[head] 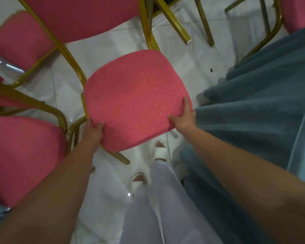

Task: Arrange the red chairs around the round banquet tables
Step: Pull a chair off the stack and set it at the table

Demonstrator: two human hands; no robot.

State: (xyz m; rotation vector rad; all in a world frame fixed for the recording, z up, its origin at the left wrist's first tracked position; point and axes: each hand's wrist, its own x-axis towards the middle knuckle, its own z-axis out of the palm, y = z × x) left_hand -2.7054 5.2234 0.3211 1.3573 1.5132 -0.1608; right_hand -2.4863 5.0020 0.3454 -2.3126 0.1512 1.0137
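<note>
Two hands: both hold the near edge of the red chair (136, 95) by its seat, the left hand (92, 132) at the near-left corner and the right hand (184, 118) at the near-right corner.
Fingers: curled round the cushion rim on each side, thumbs on top and the rest hidden underneath. They hold the seat and nothing else.
Chair position: in front of the person's feet, with the other red chairs (21, 155) crowded to its left and the teal-clothed counter (262, 103) just beside its right edge.
Legs: one gold leg (118, 156) shows under the near edge. I cannot tell whether the chair is off the floor (113, 43).
Step in hand: probably moving this chair to its place at the counter.
Doing it well: pull evenly with both hands so the seat rides level, and turn the front edge toward the cloth so the backrest ends up facing outward.
Risks: the neighbours' gold frames sit very close on the left and could snag a leg. The hanging cloth could get pinned under a foot of the chair. The white sandals (159, 150) are right below the near edge.
Setting down: the tile looks glossy, so lowering the chair should go better than dragging it.
</note>
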